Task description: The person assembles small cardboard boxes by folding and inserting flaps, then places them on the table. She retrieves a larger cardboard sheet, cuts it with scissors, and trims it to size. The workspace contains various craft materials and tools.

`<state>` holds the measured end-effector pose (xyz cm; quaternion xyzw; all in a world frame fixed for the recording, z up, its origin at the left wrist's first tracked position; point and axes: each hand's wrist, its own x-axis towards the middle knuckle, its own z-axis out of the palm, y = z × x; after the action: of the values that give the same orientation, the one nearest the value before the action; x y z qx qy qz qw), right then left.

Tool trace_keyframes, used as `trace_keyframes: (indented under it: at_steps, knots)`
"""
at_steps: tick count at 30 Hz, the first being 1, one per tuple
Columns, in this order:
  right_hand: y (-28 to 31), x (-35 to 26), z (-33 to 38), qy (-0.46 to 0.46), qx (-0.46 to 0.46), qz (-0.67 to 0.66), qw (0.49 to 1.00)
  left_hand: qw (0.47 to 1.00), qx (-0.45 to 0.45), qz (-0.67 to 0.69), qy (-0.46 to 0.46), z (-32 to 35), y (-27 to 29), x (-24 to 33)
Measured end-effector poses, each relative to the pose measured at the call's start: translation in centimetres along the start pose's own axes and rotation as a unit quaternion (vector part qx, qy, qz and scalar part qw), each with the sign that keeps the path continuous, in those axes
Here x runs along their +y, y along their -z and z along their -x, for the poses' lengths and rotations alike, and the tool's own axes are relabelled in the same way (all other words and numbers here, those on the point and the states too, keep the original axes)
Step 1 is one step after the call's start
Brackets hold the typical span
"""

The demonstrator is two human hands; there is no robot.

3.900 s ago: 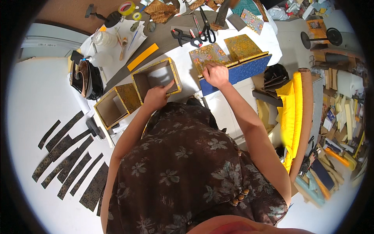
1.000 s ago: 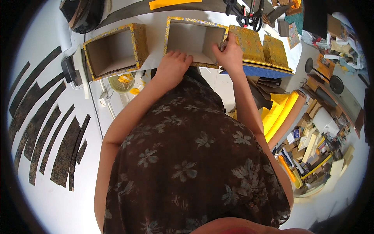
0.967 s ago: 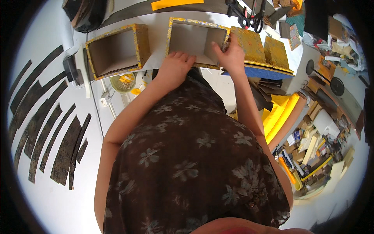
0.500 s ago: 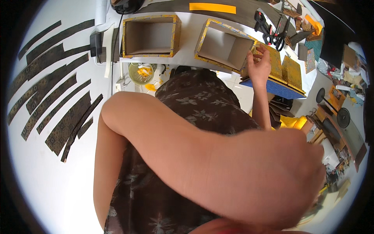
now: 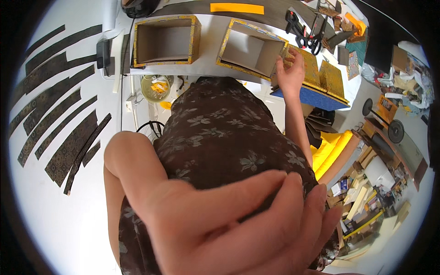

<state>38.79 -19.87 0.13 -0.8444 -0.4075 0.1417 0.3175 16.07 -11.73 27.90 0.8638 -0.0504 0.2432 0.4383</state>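
Note:
My left hand (image 5: 243,224) is large and near, over my lap, its thumb and fingers curled together at the tips with nothing visible between them. At the table, my right hand (image 5: 291,75) rests against the right edge of an open box (image 5: 229,50), its thumb at the rim and its bent fingers apart from it. The box has grey-white inner walls and yellow patterned edges. A similar box (image 5: 195,39) stands to its left. Yellow patterned panels (image 5: 331,78) lie right of my hand on a blue piece (image 5: 316,99).
Black-handled scissors (image 5: 316,43) lie beyond the panels, near scraps. An orange-yellow strip (image 5: 237,8) is at the back. Dark patterned strips (image 5: 75,146) spread over the white surface at left. A bin (image 5: 156,88) with yellow scraps stands below the table. Clutter fills the right side.
My left hand and forearm have swung back from the lower right, bringing the fingers into view over my lap. My right hand stays at the box edge; the whole view has shifted slightly.

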Motion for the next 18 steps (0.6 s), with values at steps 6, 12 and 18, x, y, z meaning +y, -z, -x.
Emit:
trace_keyframes:
  at_steps: [6,12,18]
  knots:
    - [0.9,-3.7,0.0,0.152,0.037,0.035,0.987,0.958,0.06,-0.138,0.243,6.0,3.8,-7.1]
    - [-6.0,-14.8,0.4,0.338,-0.235,-0.109,0.905,0.771,0.129,-0.387,0.49,23.0,6.0,-20.6]
    - [-16.4,-16.6,-0.7,0.387,-0.38,0.017,0.84,0.696,0.119,-0.429,0.564,24.0,2.8,-22.8]
